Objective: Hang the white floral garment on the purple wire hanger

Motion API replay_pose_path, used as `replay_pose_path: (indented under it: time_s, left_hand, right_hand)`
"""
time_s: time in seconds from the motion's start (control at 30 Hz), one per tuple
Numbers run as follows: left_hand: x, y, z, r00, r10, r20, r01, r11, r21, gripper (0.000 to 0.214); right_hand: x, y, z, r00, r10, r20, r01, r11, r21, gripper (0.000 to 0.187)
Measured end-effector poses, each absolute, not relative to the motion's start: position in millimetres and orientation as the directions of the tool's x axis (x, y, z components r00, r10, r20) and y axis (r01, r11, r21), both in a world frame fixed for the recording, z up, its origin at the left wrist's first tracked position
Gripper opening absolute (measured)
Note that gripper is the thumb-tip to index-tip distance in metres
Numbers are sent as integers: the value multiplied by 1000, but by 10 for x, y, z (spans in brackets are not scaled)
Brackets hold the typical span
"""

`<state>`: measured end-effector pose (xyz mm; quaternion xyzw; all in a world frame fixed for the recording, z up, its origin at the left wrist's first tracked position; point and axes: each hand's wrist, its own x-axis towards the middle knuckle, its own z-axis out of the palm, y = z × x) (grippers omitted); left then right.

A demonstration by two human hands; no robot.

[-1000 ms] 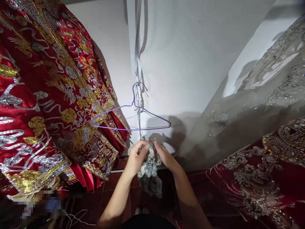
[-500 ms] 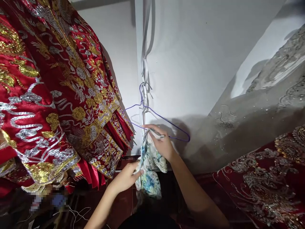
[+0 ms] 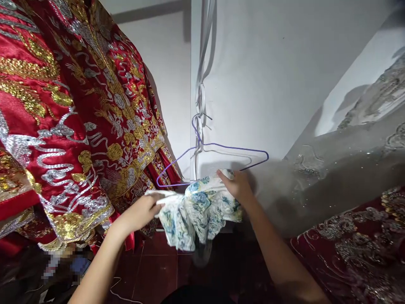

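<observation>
A white cloth with blue and green flowers (image 3: 198, 209) hangs spread between my two hands, just under a purple wire hanger (image 3: 221, 157). My left hand (image 3: 142, 211) is closed on the cloth's left edge. My right hand (image 3: 237, 185) is closed on its right edge, at the hanger's lower bar. The hanger's hook sits on white cords (image 3: 200, 97) that run down the wall corner. Whether the cloth lies over the bar I cannot tell.
A red robe with gold and silver embroidery (image 3: 72, 126) hangs close on the left. A grey sequinned veil (image 3: 348, 160) and another red embroidered garment (image 3: 354, 249) fill the right. White wall (image 3: 268, 76) stands behind; dark red floor tiles (image 3: 158, 274) lie below.
The bunched cloth has been pulled wide: my left hand went left with one edge, my right hand went right along the hanger. The hanger swung so its right end rose.
</observation>
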<state>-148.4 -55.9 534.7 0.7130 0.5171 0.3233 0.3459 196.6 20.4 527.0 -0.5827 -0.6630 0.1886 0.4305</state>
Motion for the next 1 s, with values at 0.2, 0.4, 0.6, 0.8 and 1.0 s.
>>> replay_pose_path:
  time_s: [0.2, 0.4, 0.6, 0.8, 1.0]
  left_hand:
    - [-1436, -78, 5616, 137, 931, 339, 565, -355, 745, 10]
    - [-1023, 64, 5818, 358, 794, 492, 624, -595, 506, 9]
    - [-950, 261, 5914, 257, 730, 633, 559, -647, 519, 42]
    - [-1064, 297, 5951, 333, 699, 633, 660, -652, 373, 35]
    - [-1087, 267, 5938, 132, 725, 676, 697, -553, 456, 23]
  right_hand:
    - [2005, 91, 5336, 68, 927, 369, 627, 248, -739, 47]
    - [1902, 52, 5253, 19, 913, 407, 626, 307, -717, 37]
    - [1940, -295, 5474, -262, 892, 368, 485, 451, -749, 44]
    - [2535, -313, 5656, 127, 869, 478, 597, 318, -737, 93]
    - [2968, -64, 5830, -163, 963, 217, 614, 271, -741, 37]
